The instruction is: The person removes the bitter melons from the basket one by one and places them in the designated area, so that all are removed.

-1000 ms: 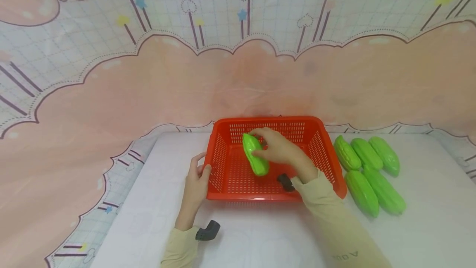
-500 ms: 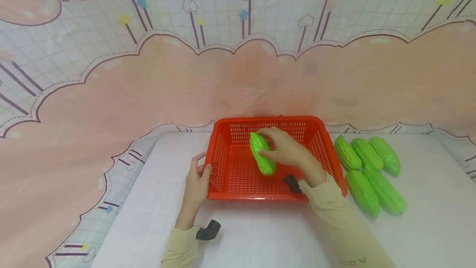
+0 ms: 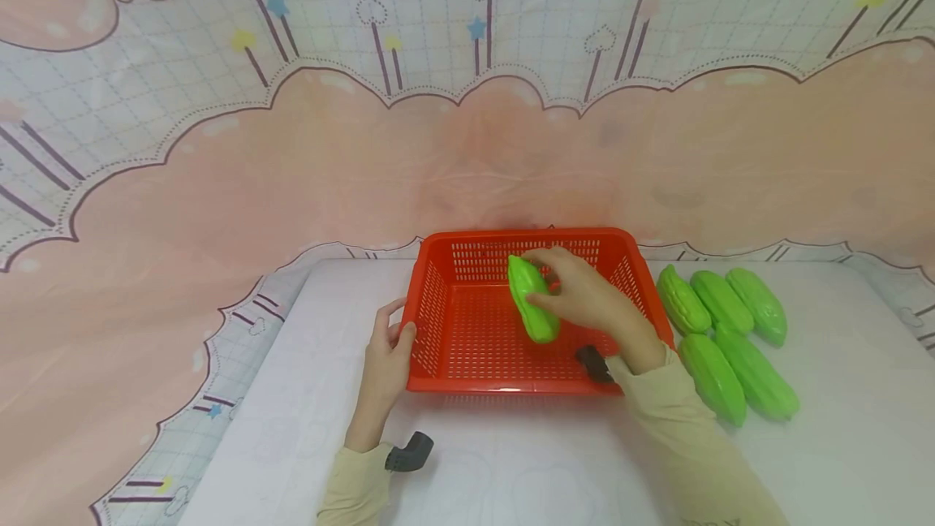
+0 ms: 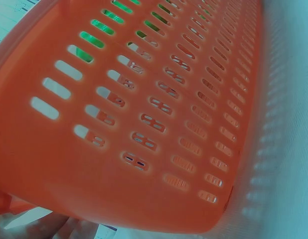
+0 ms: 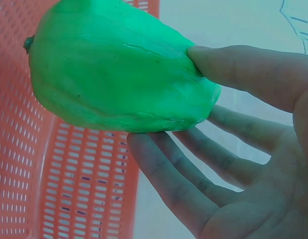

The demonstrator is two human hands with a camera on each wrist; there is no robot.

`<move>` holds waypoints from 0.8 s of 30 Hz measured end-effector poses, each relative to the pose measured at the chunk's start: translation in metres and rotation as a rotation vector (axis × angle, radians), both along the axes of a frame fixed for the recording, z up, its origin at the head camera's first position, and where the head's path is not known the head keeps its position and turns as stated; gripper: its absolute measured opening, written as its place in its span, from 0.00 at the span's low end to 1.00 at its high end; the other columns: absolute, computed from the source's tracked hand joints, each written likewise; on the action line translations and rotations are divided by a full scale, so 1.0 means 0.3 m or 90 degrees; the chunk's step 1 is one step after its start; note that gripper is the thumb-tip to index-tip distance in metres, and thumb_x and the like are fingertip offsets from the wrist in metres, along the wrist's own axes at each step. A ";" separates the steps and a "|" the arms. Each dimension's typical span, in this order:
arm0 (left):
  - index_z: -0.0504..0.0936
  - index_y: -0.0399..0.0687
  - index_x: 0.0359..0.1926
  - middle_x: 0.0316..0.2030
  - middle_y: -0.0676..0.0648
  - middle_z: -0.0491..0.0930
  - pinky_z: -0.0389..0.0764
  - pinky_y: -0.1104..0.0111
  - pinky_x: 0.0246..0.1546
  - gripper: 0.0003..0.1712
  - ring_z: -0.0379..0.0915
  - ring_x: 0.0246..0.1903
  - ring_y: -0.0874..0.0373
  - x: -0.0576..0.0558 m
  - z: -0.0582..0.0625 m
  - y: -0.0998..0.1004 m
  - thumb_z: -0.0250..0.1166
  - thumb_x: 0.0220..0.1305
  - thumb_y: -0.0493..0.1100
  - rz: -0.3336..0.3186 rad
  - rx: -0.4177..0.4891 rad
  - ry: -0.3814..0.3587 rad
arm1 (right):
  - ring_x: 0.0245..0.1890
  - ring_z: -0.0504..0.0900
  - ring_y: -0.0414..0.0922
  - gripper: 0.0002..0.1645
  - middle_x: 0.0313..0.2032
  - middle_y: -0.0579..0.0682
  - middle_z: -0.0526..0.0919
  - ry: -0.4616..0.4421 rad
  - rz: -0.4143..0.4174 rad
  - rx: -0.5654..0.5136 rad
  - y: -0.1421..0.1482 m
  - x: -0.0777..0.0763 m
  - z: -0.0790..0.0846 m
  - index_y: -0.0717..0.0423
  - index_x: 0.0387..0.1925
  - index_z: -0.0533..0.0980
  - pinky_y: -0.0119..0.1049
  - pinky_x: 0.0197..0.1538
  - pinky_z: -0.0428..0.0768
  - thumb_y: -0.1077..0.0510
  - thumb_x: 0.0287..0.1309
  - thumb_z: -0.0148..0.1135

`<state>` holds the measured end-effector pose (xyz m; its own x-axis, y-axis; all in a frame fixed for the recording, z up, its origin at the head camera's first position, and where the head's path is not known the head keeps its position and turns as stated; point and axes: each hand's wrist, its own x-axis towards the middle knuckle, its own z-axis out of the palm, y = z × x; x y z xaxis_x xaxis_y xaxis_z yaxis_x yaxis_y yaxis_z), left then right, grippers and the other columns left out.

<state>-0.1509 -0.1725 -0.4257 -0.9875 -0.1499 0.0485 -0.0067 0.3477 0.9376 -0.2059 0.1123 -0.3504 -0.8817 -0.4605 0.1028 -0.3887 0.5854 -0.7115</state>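
A red plastic basket [image 3: 497, 385] with slotted walls stands at the back middle of the table. My left hand [image 3: 385, 360] grips its left rim; in the left wrist view, the slotted basket wall [image 4: 59, 159] covers most of the frame and only bits of fingers show at the lower left. Over the inside of the basket, my right hand [image 3: 580, 292] holds a glossy green papaya [image 3: 532, 308], thumb on one side and fingers on the other. The right wrist view shows the papaya [image 5: 114, 74] close up, with its short dark stem pointing away from the palm.
Several more green papayas [image 3: 719, 380] lie in two rows on the white table [image 3: 511, 461], right beside the basket's right wall. Each sleeve has a black wrist mount, the left mount [image 3: 411, 453] near the table. Behind hangs a patterned cloth [image 3: 511, 153].
My right hand has moved steadily to the right over the basket, carrying the papaya with it. My left hand and the basket have stayed in place.
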 end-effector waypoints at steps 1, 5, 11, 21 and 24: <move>0.63 0.51 0.70 0.50 0.33 0.81 0.84 0.58 0.39 0.25 0.81 0.41 0.46 0.000 0.000 0.000 0.50 0.75 0.39 0.000 0.001 0.001 | 0.49 0.81 0.56 0.35 0.59 0.60 0.73 0.001 -0.004 0.005 0.005 0.001 0.000 0.61 0.67 0.67 0.44 0.48 0.84 0.61 0.60 0.68; 0.63 0.51 0.70 0.49 0.33 0.81 0.84 0.59 0.39 0.25 0.81 0.41 0.46 0.000 -0.001 -0.001 0.50 0.75 0.39 0.000 0.002 0.004 | 0.49 0.80 0.55 0.36 0.59 0.59 0.74 0.018 -0.016 0.027 0.025 0.005 0.000 0.60 0.67 0.67 0.46 0.49 0.83 0.60 0.59 0.68; 0.63 0.51 0.70 0.49 0.33 0.81 0.85 0.56 0.40 0.25 0.81 0.42 0.45 0.000 -0.004 0.000 0.50 0.75 0.39 0.000 0.004 0.004 | 0.48 0.80 0.54 0.36 0.59 0.59 0.75 0.040 -0.024 0.039 0.054 0.009 -0.001 0.61 0.67 0.68 0.49 0.50 0.83 0.60 0.59 0.69; 0.63 0.51 0.71 0.49 0.33 0.81 0.85 0.55 0.40 0.25 0.81 0.41 0.46 -0.001 -0.003 0.003 0.50 0.75 0.39 0.001 0.005 -0.001 | 0.48 0.81 0.56 0.35 0.58 0.62 0.75 0.061 -0.032 0.044 0.113 0.030 0.015 0.62 0.67 0.68 0.50 0.49 0.83 0.60 0.59 0.68; 0.63 0.51 0.71 0.49 0.33 0.81 0.84 0.55 0.40 0.25 0.81 0.41 0.46 -0.002 -0.004 0.003 0.50 0.75 0.39 0.001 0.004 0.001 | 0.49 0.80 0.56 0.35 0.58 0.61 0.75 0.074 -0.038 0.052 0.132 0.037 0.019 0.61 0.67 0.68 0.50 0.49 0.82 0.59 0.60 0.68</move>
